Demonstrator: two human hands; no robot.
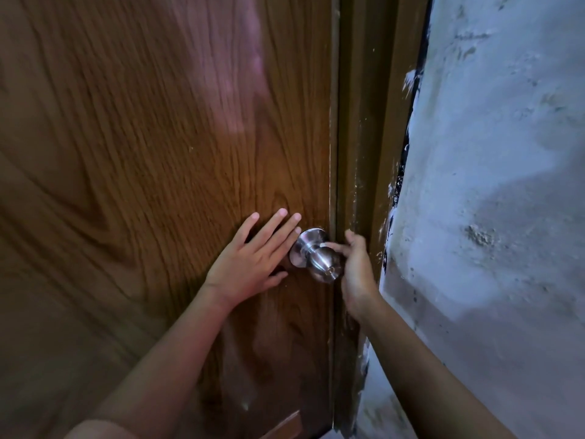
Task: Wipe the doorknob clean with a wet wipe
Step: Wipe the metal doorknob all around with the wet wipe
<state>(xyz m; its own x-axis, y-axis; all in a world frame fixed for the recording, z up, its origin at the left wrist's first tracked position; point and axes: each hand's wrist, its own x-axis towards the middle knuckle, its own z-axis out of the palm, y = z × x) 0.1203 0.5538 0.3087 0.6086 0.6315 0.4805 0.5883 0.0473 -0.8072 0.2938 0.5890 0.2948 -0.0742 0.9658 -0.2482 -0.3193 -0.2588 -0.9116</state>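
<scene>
A person's right hand curls its fingers around the steel doorknob, mounted at the closed wooden door's latch edge beside the frame; no wet wipe shows. The left hand presses flat, fingers spread, against the door just beside it. The polished, rigid knob looks slippery, best gripped around its rounded head.

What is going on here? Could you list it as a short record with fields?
place: wooden door beside a rough pale wall
target: metal doorknob
left hand: flat on the door, fingers straight, just left of the doorknob
right hand: fingers curled at the doorknob's right side
wet wipe: cannot be made out
</scene>
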